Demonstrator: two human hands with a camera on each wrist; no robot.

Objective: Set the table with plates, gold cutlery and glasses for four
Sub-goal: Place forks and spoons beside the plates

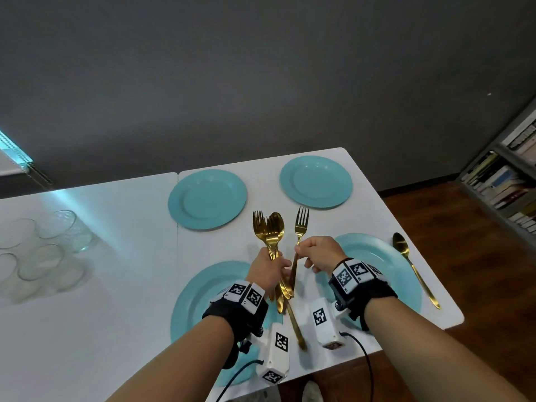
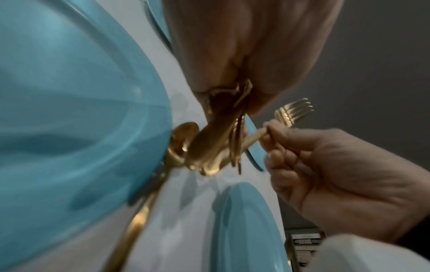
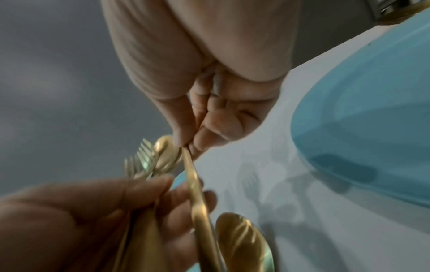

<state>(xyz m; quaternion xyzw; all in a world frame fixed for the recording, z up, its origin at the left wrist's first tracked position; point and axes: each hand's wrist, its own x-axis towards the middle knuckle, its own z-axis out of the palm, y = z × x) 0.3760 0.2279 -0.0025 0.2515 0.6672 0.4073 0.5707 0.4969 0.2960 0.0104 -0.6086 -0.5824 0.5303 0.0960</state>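
A: Any writing you can read?

B: None. The wrist bands point(image 1: 249, 294) and the white camera blocks point(image 1: 277, 355) carry black-and-white square code patterns, no words. The book spines on the shelf point(image 1: 504, 181) at the right are too small to read.

A: What are the hands doing?

B: The left hand point(image 1: 268, 271) has its fingers point(image 3: 149, 185) curled round a bundle of gold cutlery point(image 1: 271, 236), polished metal forks and spoons with their heads up and their handles sticking out below the fist. The right hand point(image 1: 319, 252) pinches a single gold fork point(image 1: 301, 224) by the neck between thumb and fingertips, tines up, its handle lying against the bundle.

A: And the table?

B: A smooth white table point(image 1: 130, 216) in two pieces butted together. Four round turquoise plates with raised rims lie on it: two far plates point(image 1: 207, 198), and two near plates point(image 1: 377, 253) under the forearms. A gold spoon point(image 1: 414, 269) lies flat just right of the near right plate, bowl away from the person. A gold handle point(image 1: 297, 329) lies on the table between the two near plates; its head is hidden. Clear, textured glass tumblers point(image 1: 66, 230) stand clustered at the left, well apart from the plates.
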